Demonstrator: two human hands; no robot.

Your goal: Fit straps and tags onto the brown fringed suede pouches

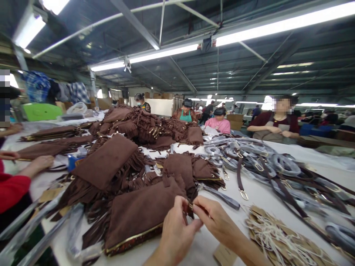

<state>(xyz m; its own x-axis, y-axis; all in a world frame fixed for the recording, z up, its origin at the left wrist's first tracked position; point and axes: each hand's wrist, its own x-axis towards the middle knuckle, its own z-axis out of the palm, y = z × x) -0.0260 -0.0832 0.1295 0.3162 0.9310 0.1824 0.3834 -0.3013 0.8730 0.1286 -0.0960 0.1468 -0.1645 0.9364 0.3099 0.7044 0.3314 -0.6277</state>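
A brown suede-like bag (144, 208) with a gold zip along its near edge and fringe at its left end lies in front of me. At its right end, my left hand (179, 225) and my right hand (213, 218) meet, thumbs and fingers closed in a pinch. Between the fingertips shows a small gold-coloured metal fitting (190, 207); its exact shape is mostly hidden. Beyond the hands lie more brown fringed bags (177, 166). A plastic-wrapped strap (222, 197) is just past my right hand.
Paper tags with white strings (280, 236) are heaped at the right front. Wrapped straps with gold clips (257, 159) cover the right side. A large pile of fringed bags (130, 122) stands behind. A co-worker's hand (43, 162) reaches in at left; several people sit across the table.
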